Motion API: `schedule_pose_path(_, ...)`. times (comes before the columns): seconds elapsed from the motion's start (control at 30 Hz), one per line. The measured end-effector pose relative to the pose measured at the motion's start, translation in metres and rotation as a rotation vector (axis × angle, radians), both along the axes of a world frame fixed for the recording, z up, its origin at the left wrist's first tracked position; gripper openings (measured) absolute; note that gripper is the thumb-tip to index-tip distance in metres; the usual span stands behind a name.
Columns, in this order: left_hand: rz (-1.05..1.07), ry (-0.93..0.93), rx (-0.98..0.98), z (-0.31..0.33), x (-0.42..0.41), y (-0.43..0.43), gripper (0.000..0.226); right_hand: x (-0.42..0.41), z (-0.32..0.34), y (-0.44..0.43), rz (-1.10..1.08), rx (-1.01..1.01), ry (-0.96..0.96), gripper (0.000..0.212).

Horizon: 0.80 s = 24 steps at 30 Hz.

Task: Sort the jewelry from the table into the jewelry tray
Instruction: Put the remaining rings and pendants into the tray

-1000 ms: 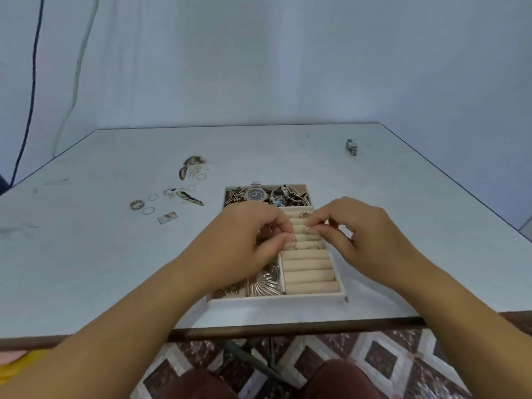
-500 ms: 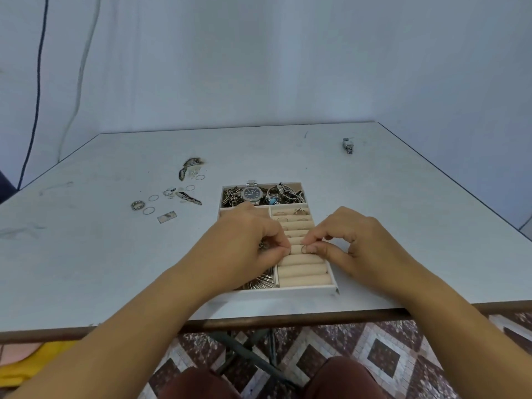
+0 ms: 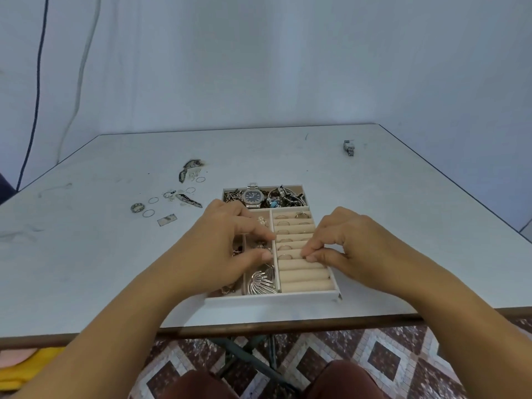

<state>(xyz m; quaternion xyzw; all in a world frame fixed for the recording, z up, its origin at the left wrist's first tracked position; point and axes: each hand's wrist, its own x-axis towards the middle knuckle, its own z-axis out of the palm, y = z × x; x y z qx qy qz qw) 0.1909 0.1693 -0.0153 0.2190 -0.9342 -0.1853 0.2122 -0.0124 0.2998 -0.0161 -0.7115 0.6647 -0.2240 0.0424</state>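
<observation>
Head view: left hand point(image 3: 227, 249) has parted from right hand point(image 3: 354, 246) over jewelry tray point(image 3: 273, 299).

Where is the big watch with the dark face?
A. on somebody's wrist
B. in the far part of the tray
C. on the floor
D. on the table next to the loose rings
B: the watch lies in the far compartment of the tray, among other jewelry.

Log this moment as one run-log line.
step: filling ring rolls | right hand: pinched at roll slot, held item unseen | left hand: over tray, nothing seen held | table: loose rings left of tray
</observation>
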Motion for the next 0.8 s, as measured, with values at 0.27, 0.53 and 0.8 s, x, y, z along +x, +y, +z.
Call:
schedule_pose_path(0.27,0.154,0.038,0.027,0.003,0.035,-0.042,0.035,0.006,0.036,-0.032,0.098,0.021,0.07,0.016)
schedule_pose_path(0.53,0.516,-0.043,0.036,-0.005,0.034,-0.147,0.035,0.018,0.043,-0.144,0.164,0.022,0.141,0.017)
schedule_pose_path(0.8,0.542,-0.085,0.158,-0.012,0.022,-0.182,0.037,0.016,0.033,-0.238,0.159,0.156,0.216,0.019)
